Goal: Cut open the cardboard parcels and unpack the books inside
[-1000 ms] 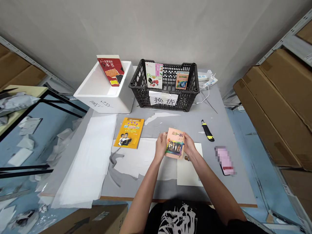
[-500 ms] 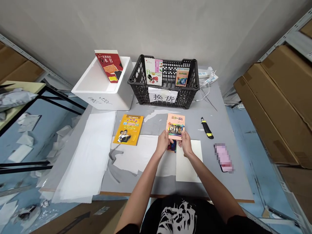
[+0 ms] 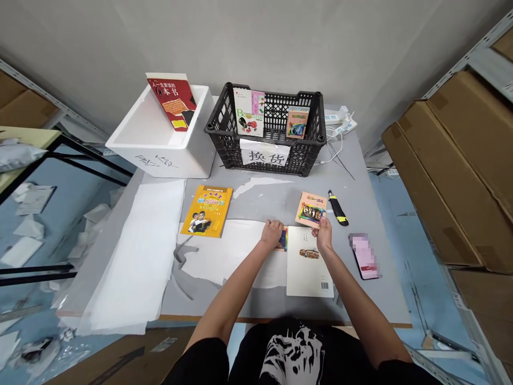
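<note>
My right hand (image 3: 324, 235) is closed on the lower right corner of a small peach-coloured book (image 3: 311, 209), which is tilted over the grey table. My left hand (image 3: 272, 232) has its fingers curled at the left side of another small book (image 3: 284, 239) with a dark blue, multicoloured cover, mostly hidden by the hand. A larger cream book (image 3: 308, 270) lies below my right hand, with a barcode and a patterned picture showing. Farther left lies a yellow book (image 3: 207, 210) with two children on its cover.
A black plastic crate (image 3: 266, 152) holding two upright books stands at the back, beside a white foam box (image 3: 160, 160) with a red book (image 3: 173, 102). A utility knife (image 3: 339, 207) and a phone (image 3: 364, 255) lie right. White sheets (image 3: 132, 256) cover the left side.
My hands have parted. The right one has carried the peach-coloured book rightward, and the left one stays by the dark blue book. More of the cream book shows.
</note>
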`<state>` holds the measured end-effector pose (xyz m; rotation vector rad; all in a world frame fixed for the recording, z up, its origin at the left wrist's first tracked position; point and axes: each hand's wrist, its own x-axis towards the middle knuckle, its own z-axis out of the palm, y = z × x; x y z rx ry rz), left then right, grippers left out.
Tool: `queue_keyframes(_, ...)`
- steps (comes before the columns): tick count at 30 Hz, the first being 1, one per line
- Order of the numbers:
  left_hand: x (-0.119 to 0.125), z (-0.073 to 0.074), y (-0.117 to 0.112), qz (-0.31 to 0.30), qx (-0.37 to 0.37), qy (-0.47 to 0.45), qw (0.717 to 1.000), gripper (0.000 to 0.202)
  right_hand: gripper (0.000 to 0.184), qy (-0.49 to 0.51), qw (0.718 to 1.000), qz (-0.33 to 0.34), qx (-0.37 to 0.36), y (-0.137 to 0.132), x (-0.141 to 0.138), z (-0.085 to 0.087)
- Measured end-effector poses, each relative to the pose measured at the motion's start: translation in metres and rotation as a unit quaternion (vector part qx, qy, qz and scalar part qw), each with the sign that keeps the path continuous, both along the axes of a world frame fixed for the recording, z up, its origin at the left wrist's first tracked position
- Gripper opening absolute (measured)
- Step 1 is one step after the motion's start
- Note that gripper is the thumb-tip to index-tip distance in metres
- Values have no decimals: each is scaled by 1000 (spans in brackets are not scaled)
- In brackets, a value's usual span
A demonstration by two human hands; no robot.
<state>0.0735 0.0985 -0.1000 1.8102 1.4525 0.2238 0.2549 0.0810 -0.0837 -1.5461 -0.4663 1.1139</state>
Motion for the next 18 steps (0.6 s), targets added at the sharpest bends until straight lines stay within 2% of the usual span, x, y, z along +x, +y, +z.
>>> queue_keyframes(3,-12,3,3,42,-18,-6,999,26,36,-8,1000,15,-3,-4,-5,-2)
queue_keyframes(7,-67,19,8,134,-50,-47,989,10,36,-19,998,61,-14,0,-24,-7)
queue_keyframes(10,-115,35,7,225,-69,-107,966,14,37,-32,993,107,-34,11,-46,-14)
queue_keyframes(13,-138,48,-3,304,-60,-174,935,30,35,-60,984,155,-66,22,-68,-18)
queue_keyframes(15,-134,52,-11,370,-53,-269,887,36,35,-93,977,172,-79,25,-80,-15)
queue_keyframes(18,-114,59,-21,455,-64,-453,764,44,43,-139,969,191,-69,18,-97,2)
